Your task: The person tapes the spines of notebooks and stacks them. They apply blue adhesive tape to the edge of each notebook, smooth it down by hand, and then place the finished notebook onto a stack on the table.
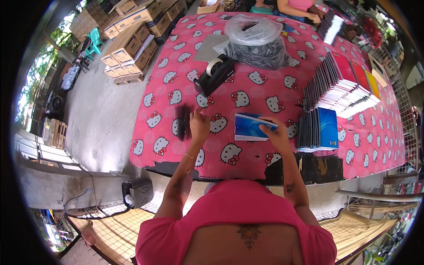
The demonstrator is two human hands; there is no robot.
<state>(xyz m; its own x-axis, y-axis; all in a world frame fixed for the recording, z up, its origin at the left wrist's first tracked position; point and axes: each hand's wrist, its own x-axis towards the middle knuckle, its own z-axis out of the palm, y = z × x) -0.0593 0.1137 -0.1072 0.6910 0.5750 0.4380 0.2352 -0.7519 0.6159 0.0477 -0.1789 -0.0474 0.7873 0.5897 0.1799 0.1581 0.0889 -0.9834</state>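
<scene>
My right hand is closed on a blue-covered notebook, thumb on top of the cover, over the near middle of the table. White page edges show along the notebook's near side. To the left, my left hand has its fingers curled at the right side of a small bunch of black binding coils. Whether a coil is pinched in those fingers is too small and blurred to make out. A row of blue spiral notebooks stands just right of my right hand.
Beyond my hands are a black tape dispenser and a clear plastic bag of dark contents. Red and yellow notebooks stand in rows at right. Another person's hand is across the table. Cardboard boxes are stacked at far left.
</scene>
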